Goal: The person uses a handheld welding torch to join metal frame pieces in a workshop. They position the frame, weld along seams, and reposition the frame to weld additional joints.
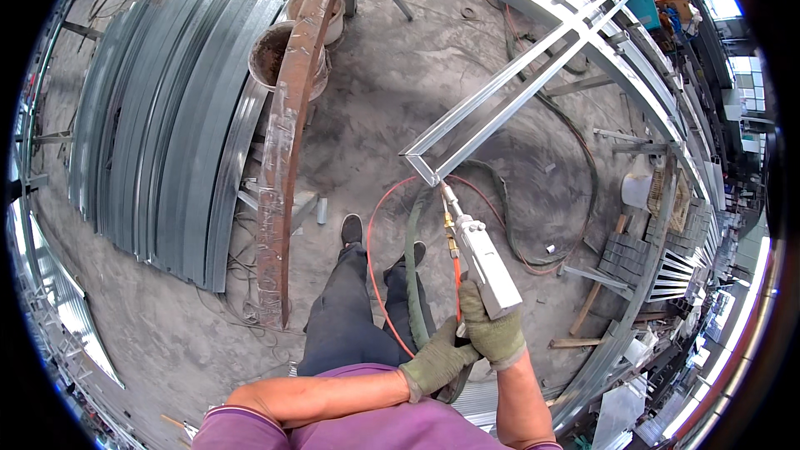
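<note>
My right hand (pixel 493 329), in an olive work glove, is wrapped round the rear of a white handheld welding gun (pixel 490 271). The gun's narrow nozzle points forward and touches, or nearly touches, the near end of a silver metal frame (pixel 492 108) of long square tubes. Brass fittings (pixel 452 237) and an orange tube (pixel 457 283) run along its left side. Close against the right hand, my gloved left hand (pixel 437 362) is closed round a dark cable (pixel 454 387) under the gun; its fingertips are partly hidden.
A rusty steel beam (pixel 287 150) stands to my left, with buckets (pixel 271 54) and stacked grey metal sheets (pixel 167 133) beyond. Green-sleeved cable (pixel 412 283) and red hose loop across the floor near my feet. Metal blocks (pixel 625 258) and timber (pixel 587 308) lie right.
</note>
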`<act>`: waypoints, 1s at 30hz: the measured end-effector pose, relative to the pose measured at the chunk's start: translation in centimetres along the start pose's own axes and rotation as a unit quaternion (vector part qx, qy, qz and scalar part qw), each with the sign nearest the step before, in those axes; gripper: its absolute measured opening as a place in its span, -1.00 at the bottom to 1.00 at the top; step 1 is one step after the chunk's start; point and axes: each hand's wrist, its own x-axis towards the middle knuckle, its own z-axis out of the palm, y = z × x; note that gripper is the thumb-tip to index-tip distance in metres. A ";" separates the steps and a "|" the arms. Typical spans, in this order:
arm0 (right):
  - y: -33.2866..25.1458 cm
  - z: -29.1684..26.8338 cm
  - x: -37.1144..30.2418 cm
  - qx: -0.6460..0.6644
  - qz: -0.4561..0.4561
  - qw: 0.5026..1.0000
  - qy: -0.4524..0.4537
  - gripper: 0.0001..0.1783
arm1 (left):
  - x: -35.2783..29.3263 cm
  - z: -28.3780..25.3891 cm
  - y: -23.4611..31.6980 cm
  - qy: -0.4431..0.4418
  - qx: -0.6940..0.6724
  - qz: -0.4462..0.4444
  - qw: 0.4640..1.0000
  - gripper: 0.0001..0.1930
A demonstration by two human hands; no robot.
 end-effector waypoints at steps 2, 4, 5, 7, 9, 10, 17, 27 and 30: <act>-0.6 0.3 0.2 0.004 0.023 1.000 0.002 -0.73 | 0.0 -0.2 0.1 -0.002 0.000 0.006 1.000 -0.41; -0.8 0.4 0.3 -0.010 0.024 1.000 -0.001 -0.73 | 0.1 -0.4 0.0 -0.006 -0.012 0.017 1.000 -0.41; -0.7 0.5 0.4 -0.009 0.020 1.000 0.001 -0.73 | 0.1 -0.5 0.1 -0.007 -0.013 0.012 1.000 -0.41; -0.5 0.6 0.4 -0.006 0.014 1.000 0.004 -0.73 | -0.1 -0.6 0.4 -0.009 -0.013 0.001 1.000 -0.41; -0.1 0.8 0.3 0.003 0.014 1.000 0.008 -0.73 | 0.0 -0.7 0.3 -0.011 -0.003 0.008 1.000 -0.41; 0.1 0.8 0.4 0.007 0.012 1.000 0.009 -0.73 | 0.0 -0.8 0.3 -0.011 0.002 0.013 1.000 -0.41; 0.0 1.1 0.6 -0.032 -0.008 0.999 0.013 -0.72 | 0.3 -1.1 0.0 -0.010 -0.001 0.008 1.000 -0.42; -0.2 0.8 0.9 -0.066 -0.030 0.997 0.000 -0.68 | -0.1 -1.1 0.8 -0.012 0.003 0.005 1.000 -0.45; -0.7 0.8 1.0 -0.071 -0.030 0.997 0.002 -0.65 | 0.1 -1.2 0.4 -0.012 -0.002 0.003 1.000 -0.46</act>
